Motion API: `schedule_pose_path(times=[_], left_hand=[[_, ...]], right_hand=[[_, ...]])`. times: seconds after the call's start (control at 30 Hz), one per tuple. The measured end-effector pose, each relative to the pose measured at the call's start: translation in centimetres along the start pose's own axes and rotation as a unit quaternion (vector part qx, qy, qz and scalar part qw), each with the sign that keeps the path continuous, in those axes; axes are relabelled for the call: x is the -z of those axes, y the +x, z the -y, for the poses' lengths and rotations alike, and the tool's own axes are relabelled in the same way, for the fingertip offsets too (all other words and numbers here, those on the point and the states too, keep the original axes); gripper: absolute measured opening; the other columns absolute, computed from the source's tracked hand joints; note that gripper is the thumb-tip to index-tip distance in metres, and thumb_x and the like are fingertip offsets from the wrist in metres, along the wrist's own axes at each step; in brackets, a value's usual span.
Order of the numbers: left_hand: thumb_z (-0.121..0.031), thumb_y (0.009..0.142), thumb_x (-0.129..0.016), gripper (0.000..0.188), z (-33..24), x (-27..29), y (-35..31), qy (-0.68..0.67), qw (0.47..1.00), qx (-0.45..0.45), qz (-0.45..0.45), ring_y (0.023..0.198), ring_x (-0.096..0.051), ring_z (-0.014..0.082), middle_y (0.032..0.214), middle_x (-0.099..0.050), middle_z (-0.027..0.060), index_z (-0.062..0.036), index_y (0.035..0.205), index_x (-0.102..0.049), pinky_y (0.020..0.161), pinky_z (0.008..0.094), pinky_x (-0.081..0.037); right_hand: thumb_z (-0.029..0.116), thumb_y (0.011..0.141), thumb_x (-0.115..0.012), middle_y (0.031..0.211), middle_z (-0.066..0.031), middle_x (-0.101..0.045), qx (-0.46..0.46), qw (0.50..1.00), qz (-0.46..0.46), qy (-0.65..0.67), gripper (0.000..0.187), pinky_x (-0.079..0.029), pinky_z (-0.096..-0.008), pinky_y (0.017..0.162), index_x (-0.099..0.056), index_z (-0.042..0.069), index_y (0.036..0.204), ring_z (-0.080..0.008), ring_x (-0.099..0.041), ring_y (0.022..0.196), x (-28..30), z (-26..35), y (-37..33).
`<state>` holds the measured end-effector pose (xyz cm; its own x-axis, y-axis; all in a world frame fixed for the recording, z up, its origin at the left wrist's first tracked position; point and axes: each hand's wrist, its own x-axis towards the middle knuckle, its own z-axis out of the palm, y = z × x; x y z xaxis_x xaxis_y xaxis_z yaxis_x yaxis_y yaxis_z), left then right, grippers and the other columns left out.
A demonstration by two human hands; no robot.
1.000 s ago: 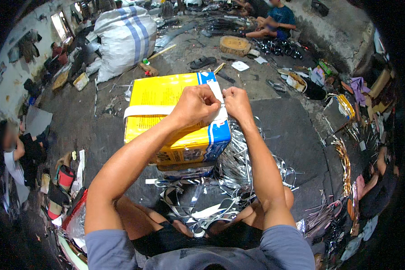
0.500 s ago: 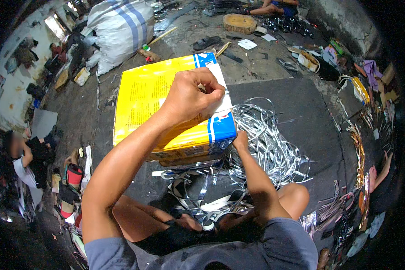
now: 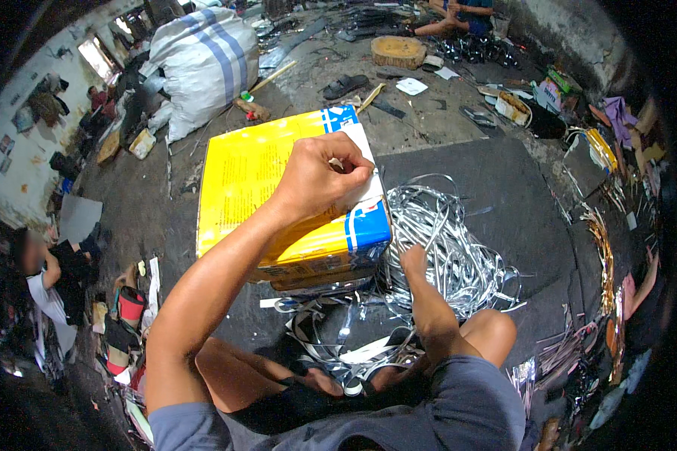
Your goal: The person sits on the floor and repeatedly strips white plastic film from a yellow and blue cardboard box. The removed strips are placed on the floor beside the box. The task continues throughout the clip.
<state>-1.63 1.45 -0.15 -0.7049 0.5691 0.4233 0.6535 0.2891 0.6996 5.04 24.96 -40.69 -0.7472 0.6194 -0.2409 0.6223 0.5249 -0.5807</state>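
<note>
Two hands | left hand [image 3: 320, 177] pinched on white strip [image 3: 361, 161] atop yellow box [image 3: 278, 188] | right hand [image 3: 412, 259] beside box, in silver strips [image 3: 459, 248], grip indiscernible

Concrete floor [image 3: 459, 98]: dark mat [image 3: 496, 188], silver strips [image 3: 451, 248], yellow box [image 3: 271, 180], white sack [image 3: 203, 60], sandal [image 3: 344, 86]

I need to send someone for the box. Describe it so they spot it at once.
Start at the dark grey floor mat in the middle of the workshop. On its left edge, beside the tangled pile of shiny silver strips, sits the yellow rectangular cardboard box with blue and white corners, under the left hand. Nothing else nearby is bright yellow.
</note>
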Motion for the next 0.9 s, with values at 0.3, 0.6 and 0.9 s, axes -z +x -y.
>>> schedule_pose_path(times=[0.3, 0.6, 0.9], left_hand=[[-0.001, 0.082, -0.073, 0.006, 0.0, 0.0, -0.2, 0.01, 0.999, -0.031, 0.014, 0.077, -0.065, 0.0135, 0.083, -0.07, 0.0073, -0.0004, 0.086, -0.077, 0.067, 0.0273, -0.052], [-0.018, 0.088, -0.071, 0.027, 0.4, 0.3, -1.3, 0.15, 0.967, -0.193, 0.074, 0.091, -0.067, 0.0274, 0.108, -0.067, 0.0153, -0.0026, 0.11, -0.074, 0.076, 0.0367, -0.058], [-0.019, 0.087, -0.071, 0.028, -2.3, 0.5, -2.5, 0.301, 0.91, -0.285, -0.024, 0.083, -0.068, 0.0254, 0.101, -0.067, 0.0114, -0.0065, 0.112, -0.072, 0.068, 0.0363, -0.057]], right_hand=[[0.02, 0.088, -0.065, 0.114, -0.0322, -0.067, -0.006, 0.994, 0.06, -0.093, 0.039, -0.054, -0.0521, 0.091, -0.06, -0.009, 0.115, -0.0456, -0.066, 0.11, 1.7, -0.7, -0.8], [0.021, 0.091, -0.059, 0.098, -0.0102, -0.075, 0.184, 0.822, 0.07, -0.534, 0.025, -0.055, -0.0393, 0.079, -0.08, 0.008, 0.09, -0.0252, -0.074, 0.09, 3.1, -10.0, 2.6], [0.023, 0.083, -0.064, 0.111, -0.0283, -0.07, 0.094, 0.985, 0.068, -0.128, 0.04, -0.056, -0.048, 0.091, -0.069, -0.003, 0.113, -0.0425, -0.069, 0.104, 5.6, 0.9, -7.2]])
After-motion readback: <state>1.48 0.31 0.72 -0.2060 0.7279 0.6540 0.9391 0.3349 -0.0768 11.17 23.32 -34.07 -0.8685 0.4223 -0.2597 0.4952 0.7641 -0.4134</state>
